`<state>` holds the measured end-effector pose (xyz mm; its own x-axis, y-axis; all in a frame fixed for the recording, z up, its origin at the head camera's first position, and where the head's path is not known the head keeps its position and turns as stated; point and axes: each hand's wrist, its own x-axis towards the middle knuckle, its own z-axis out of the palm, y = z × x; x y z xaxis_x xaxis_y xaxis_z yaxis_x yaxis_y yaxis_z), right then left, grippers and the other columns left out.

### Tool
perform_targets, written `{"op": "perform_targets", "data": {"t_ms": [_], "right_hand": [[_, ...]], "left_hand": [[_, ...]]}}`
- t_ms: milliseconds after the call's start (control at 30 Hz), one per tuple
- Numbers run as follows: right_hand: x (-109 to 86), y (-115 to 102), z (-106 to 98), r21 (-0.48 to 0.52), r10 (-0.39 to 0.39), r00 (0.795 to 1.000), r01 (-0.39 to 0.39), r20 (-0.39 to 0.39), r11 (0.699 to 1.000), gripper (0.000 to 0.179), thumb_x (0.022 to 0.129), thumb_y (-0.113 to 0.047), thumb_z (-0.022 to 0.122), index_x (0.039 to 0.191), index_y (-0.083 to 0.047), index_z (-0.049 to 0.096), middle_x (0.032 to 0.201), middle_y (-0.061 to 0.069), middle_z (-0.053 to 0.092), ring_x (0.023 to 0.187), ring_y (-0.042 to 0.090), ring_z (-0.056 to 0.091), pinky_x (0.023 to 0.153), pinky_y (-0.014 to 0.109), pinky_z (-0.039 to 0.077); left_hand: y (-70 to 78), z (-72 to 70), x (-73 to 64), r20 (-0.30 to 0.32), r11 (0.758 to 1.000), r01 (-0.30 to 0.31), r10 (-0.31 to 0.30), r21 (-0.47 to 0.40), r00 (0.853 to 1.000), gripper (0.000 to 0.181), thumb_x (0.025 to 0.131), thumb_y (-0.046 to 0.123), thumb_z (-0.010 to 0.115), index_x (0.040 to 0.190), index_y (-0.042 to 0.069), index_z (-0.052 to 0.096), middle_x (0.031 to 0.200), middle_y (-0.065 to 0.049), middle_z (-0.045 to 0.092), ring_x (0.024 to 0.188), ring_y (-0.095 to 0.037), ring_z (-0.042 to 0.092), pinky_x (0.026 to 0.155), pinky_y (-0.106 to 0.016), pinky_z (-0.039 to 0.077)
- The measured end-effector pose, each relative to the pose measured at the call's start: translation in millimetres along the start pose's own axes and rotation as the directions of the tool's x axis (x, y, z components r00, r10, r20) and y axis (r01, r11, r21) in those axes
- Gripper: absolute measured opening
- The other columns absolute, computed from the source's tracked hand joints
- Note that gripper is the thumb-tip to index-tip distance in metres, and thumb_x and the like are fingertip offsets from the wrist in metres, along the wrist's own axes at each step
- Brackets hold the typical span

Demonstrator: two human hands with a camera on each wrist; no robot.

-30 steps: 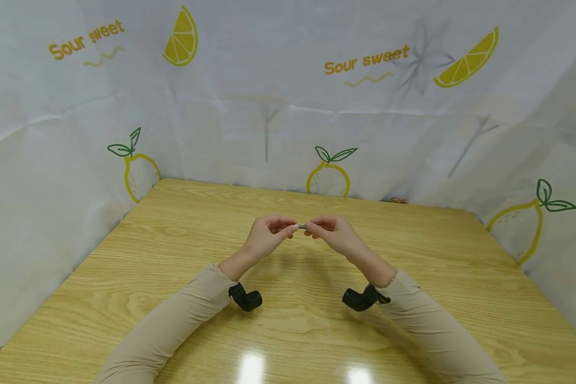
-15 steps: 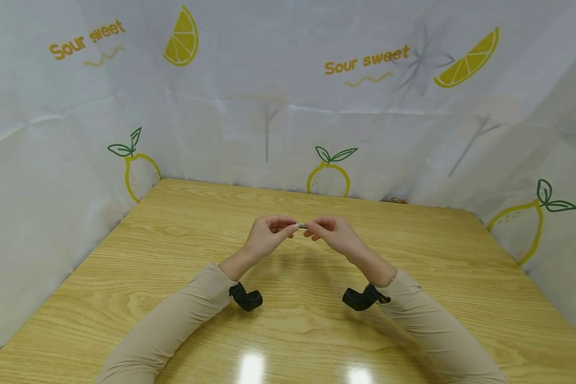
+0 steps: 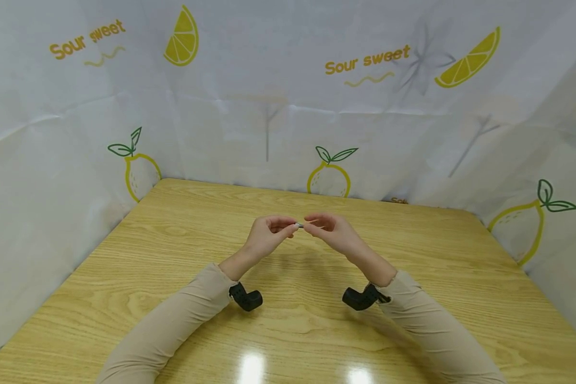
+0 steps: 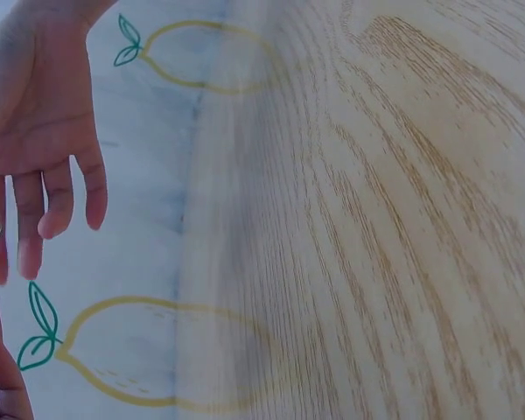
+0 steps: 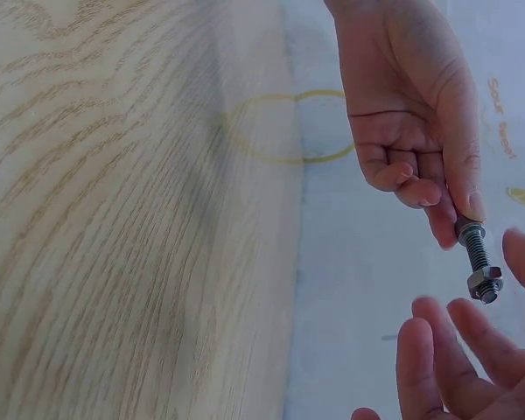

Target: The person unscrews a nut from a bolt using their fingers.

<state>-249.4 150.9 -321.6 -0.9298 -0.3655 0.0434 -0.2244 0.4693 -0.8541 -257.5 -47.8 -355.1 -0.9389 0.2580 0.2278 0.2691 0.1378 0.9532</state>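
In the head view my left hand [image 3: 266,236] pinches a small metal bolt [image 5: 479,251] by its head end, between thumb and fingers. The threaded shank points toward my right hand [image 3: 337,234]. A hex nut [image 5: 484,282] sits on the shank near its free tip, and a ring like a washer lies close to the fingertips at the head. My right hand's thumb and fingers are spread around the nut end with gaps between them, as the right wrist view shows. The left wrist view has the nut end at its left edge, beside the right hand's extended fingers.
Both hands are above a wood-grain table [image 3: 197,320]. A white cloth [image 3: 221,128] printed with lemons and lettering surrounds its back and sides. Each wrist carries a black camera mount [image 3: 246,298] below the beige sleeves.
The right fingers, earlier closed on the nut end of the bolt, have parted, with the index finger lifted from the thumb. The left hand holds the bolt in the same place.
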Motion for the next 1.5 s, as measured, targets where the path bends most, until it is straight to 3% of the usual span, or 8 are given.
{"op": "perform_targets", "data": {"t_ms": [133,333,500,700,1000,1233,1500], "right_hand": [[0.5,0.3,0.1,-0.011,0.026,1.0,-0.026,0.01,1.0,0.038,0.096,-0.034,0.051,0.12,-0.005,0.06,0.112,0.016,0.066,0.106,0.036,0.058,0.098,0.054,0.042],[0.2,0.6,0.4,0.035,0.009,0.999,-0.008,-0.034,0.999,0.027,0.09,-0.02,0.063,0.114,-0.006,0.063,0.116,0.014,0.062,0.102,0.027,0.062,0.094,0.049,0.047],[-0.6,-0.2,-0.1,0.039,-0.013,1.0,0.013,-0.018,0.999,0.037,0.09,-0.021,0.064,0.123,-0.007,0.058,0.123,0.016,0.059,0.105,0.03,0.06,0.093,0.049,0.048],[0.1,0.1,-0.4,0.02,0.013,1.0,-0.013,0.01,1.0,0.037,0.095,-0.032,0.054,0.12,-0.005,0.061,0.113,0.018,0.066,0.109,0.037,0.057,0.098,0.053,0.042],[-0.8,0.9,-0.2,0.033,0.022,0.999,-0.021,-0.025,0.999,0.038,0.09,-0.024,0.064,0.124,-0.008,0.058,0.121,0.016,0.061,0.11,0.03,0.059,0.095,0.047,0.048],[-0.6,1.0,0.7,0.017,0.028,0.999,-0.028,-0.015,0.999,0.039,0.095,-0.034,0.054,0.123,-0.007,0.061,0.115,0.015,0.066,0.111,0.032,0.058,0.1,0.052,0.042],[-1.1,0.4,-0.7,0.044,0.013,1.0,-0.012,-0.019,0.999,0.041,0.089,-0.026,0.064,0.126,-0.008,0.057,0.125,0.015,0.06,0.113,0.03,0.058,0.095,0.043,0.048]], "left_hand": [[0.3,-0.2,-0.2,-0.003,1.0,-0.003,0.003,0.007,1.0,0.025,0.09,0.02,0.063,0.108,0.003,0.068,0.103,-0.018,0.069,0.084,-0.023,0.068,0.085,-0.05,0.051],[1.4,-0.6,-0.9,-0.002,1.0,0.003,-0.003,0.003,1.0,0.026,0.09,0.019,0.063,0.109,0.002,0.067,0.103,-0.019,0.069,0.084,-0.023,0.067,0.085,-0.05,0.051],[1.4,-0.5,-0.9,-0.002,1.0,0.006,-0.006,-0.002,1.0,0.026,0.09,0.019,0.063,0.109,0.002,0.067,0.103,-0.02,0.068,0.086,-0.027,0.067,0.085,-0.051,0.051],[2.1,-0.3,-1.7,-0.006,1.0,-0.003,0.003,0.013,1.0,0.025,0.09,0.018,0.063,0.109,0.003,0.068,0.102,-0.019,0.069,0.084,-0.024,0.068,0.084,-0.05,0.051],[1.0,-0.5,-1.2,-0.008,1.0,0.008,-0.008,0.005,1.0,0.025,0.09,0.018,0.063,0.109,0.002,0.068,0.103,-0.021,0.068,0.087,-0.03,0.067,0.085,-0.051,0.051],[-1.1,-0.6,-0.1,-0.012,1.0,0.02,-0.02,0.01,1.0,0.026,0.09,0.02,0.063,0.109,0.003,0.068,0.104,-0.02,0.068,0.088,-0.028,0.067,0.084,-0.049,0.051],[-0.3,-1.4,-0.8,-0.001,1.0,0.009,-0.009,0.001,1.0,0.025,0.091,0.018,0.062,0.109,0.003,0.067,0.106,-0.025,0.066,0.087,-0.03,0.067,0.085,-0.052,0.05]]}}
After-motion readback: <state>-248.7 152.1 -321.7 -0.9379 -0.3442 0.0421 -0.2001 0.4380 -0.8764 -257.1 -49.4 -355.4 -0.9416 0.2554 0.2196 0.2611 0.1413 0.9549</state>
